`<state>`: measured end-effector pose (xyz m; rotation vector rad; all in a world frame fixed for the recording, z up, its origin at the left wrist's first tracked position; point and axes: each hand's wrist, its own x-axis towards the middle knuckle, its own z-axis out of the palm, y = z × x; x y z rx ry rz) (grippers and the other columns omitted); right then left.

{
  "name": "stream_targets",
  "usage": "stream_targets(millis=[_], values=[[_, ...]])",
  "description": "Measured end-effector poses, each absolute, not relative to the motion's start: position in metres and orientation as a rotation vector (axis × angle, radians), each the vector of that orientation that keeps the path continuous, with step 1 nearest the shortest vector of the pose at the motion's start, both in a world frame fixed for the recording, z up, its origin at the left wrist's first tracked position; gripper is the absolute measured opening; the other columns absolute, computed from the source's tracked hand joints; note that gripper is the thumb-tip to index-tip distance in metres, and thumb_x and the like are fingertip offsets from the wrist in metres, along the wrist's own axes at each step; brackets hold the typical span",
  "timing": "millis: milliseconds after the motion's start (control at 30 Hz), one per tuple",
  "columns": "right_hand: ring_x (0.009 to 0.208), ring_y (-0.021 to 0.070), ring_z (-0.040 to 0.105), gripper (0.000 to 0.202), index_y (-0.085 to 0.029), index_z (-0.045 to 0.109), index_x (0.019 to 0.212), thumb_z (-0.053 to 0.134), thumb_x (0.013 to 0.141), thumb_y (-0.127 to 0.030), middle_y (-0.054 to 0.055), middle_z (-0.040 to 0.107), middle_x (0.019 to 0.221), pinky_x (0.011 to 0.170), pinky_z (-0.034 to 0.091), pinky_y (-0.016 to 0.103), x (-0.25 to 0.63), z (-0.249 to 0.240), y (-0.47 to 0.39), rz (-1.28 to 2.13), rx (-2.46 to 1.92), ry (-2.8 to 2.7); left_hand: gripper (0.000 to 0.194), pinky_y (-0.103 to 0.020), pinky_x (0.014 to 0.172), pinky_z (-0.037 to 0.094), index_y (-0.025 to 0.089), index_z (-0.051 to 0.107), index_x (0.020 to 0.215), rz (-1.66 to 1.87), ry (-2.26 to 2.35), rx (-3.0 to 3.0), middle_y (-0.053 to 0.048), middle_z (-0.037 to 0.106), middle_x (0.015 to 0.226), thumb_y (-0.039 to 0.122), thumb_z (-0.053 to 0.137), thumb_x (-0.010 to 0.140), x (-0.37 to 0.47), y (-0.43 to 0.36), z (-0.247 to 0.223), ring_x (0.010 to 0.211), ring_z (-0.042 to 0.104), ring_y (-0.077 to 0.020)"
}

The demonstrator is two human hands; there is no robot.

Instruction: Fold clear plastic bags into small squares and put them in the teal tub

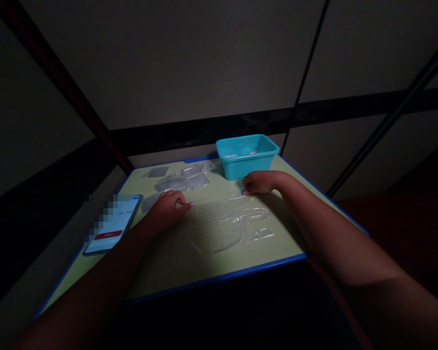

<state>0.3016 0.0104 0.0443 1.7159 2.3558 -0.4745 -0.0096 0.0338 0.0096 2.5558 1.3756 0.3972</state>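
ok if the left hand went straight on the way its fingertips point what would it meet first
Most likely the clear plastic sheet, which starts right by the left hand's fingertips; they may already touch it, depth is unclear.

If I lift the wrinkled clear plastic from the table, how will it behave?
The clear plastic will probably hang floppy, since it looks thin and lies creased on the table. It seems light for its spread: the tabletop shows through. Its glossy surface may feel slippery.
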Motion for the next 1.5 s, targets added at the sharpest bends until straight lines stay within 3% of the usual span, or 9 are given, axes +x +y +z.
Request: stream_targets(millis=[333, 567, 700, 800, 900, 1033, 1233, 1333, 1500], values=[[0.086, 0.0227, 0.062, 0.026, -0.012, 0.069, 0.103, 0.056, 0.086, -0.028, 0.012, 0.07, 0.1, 0.067, 0.041, 0.028, 0.298, 0.049, 0.005, -0.356, 1.779, 2.286, 0.026, -0.041, 0.088, 0.043, 0.018, 0.055, 0.088, 0.629, 1.231, 2.66, -0.008, 0.059, 0.095, 0.043, 0.052, 0.084, -0.001, 0.022, 0.005, 0.095, 0.053, -0.0253], [0.089, 0.0264, 0.063, 0.031, -0.011, 0.068, 0.104, 0.048, 0.091, -0.031, 0.017, 0.069, 0.102, 0.071, 0.043, 0.031, 0.29, 0.054, 0.001, -0.192, 1.891, 2.273, 0.062, -0.047, 0.109, 0.032, 0.017, 0.047, 0.13, 0.47, 0.738, 2.716, -0.015, 0.045, 0.141, 0.061, 0.047, 0.086, 0.01, -0.002, 0.005, 0.13, 0.041, -0.0303], [0.097, 0.0252, 0.06, 0.034, -0.011, 0.063, 0.106, 0.045, 0.094, -0.036, 0.017, 0.065, 0.106, 0.081, 0.044, 0.033, 0.273, 0.049, -0.004, -0.116, 1.923, 2.679, 0.074, -0.053, 0.113, 0.021, 0.018, 0.035, 0.142, 0.337, 0.657, 2.726, -0.016, 0.032, 0.151, 0.065, 0.044, 0.086, 0.012, -0.009, 0.003, 0.14, 0.027, -0.0314], [0.118, 0.0239, 0.05, 0.041, -0.009, 0.052, 0.124, 0.042, 0.095, -0.036, 0.019, 0.056, 0.126, 0.099, 0.038, 0.037, 0.251, 0.039, -0.014, -0.261, 1.716, 3.152, 0.081, -0.057, 0.113, 0.018, 0.015, 0.029, 0.146, 0.251, 0.718, 2.733, -0.018, 0.029, 0.152, 0.066, 0.046, 0.084, 0.012, -0.01, -0.001, 0.14, 0.025, -0.0348], [0.142, 0.0252, 0.021, 0.055, -0.013, 0.031, 0.144, 0.031, 0.098, -0.043, 0.018, 0.027, 0.153, 0.111, 0.022, 0.048, 0.228, 0.031, -0.029, -0.59, 1.453, 3.188, 0.081, -0.058, 0.112, 0.019, 0.012, 0.033, 0.143, 0.189, 0.806, 2.769, -0.02, 0.035, 0.148, 0.063, 0.05, 0.083, 0.012, -0.01, -0.005, 0.137, 0.03, -0.0368], [0.145, 0.0246, 0.0, 0.063, -0.017, 0.011, 0.152, 0.024, 0.098, -0.048, 0.013, 0.005, 0.158, 0.112, 0.008, 0.057, 0.21, 0.025, -0.043, -0.83, 1.344, 2.957, 0.075, -0.058, 0.113, 0.016, 0.014, 0.04, 0.14, 0.138, 0.833, 2.83, -0.018, 0.042, 0.144, 0.057, 0.056, 0.081, 0.014, -0.011, -0.008, 0.135, 0.034, -0.0357], [0.144, 0.0216, -0.01, 0.065, -0.022, 0.003, 0.152, 0.019, 0.097, -0.053, 0.008, -0.006, 0.158, 0.112, 0.001, 0.057, 0.211, 0.024, -0.041, -0.859, 1.417, 2.764, 0.091, -0.062, 0.111, 0.011, 0.017, 0.03, 0.146, -0.039, 0.927, 2.81, -0.019, 0.026, 0.153, 0.065, 0.059, 0.074, 0.017, -0.015, -0.007, 0.14, 0.024, -0.0378], [0.144, 0.024, -0.012, 0.066, -0.025, 0.002, 0.152, 0.018, 0.096, -0.057, 0.006, -0.008, 0.157, 0.109, -0.001, 0.062, 0.215, 0.026, -0.039, -0.876, 1.485, 2.716, 0.098, -0.06, 0.112, 0.01, 0.011, 0.031, 0.144, -0.096, 0.95, 2.836, -0.023, 0.025, 0.152, 0.071, 0.057, 0.071, 0.017, -0.015, -0.006, 0.141, 0.02, -0.0371], [0.143, 0.0272, -0.015, 0.071, -0.028, 0.002, 0.151, 0.015, 0.092, -0.065, 0.007, -0.01, 0.157, 0.106, -0.002, 0.067, 0.228, 0.028, -0.037, -0.848, 1.596, 2.603, 0.107, -0.059, 0.112, 0.01, 0.007, 0.018, 0.148, -0.162, 0.968, 2.837, -0.025, 0.011, 0.154, 0.073, 0.053, 0.072, 0.019, -0.017, -0.001, 0.144, 0.007, -0.0343]])
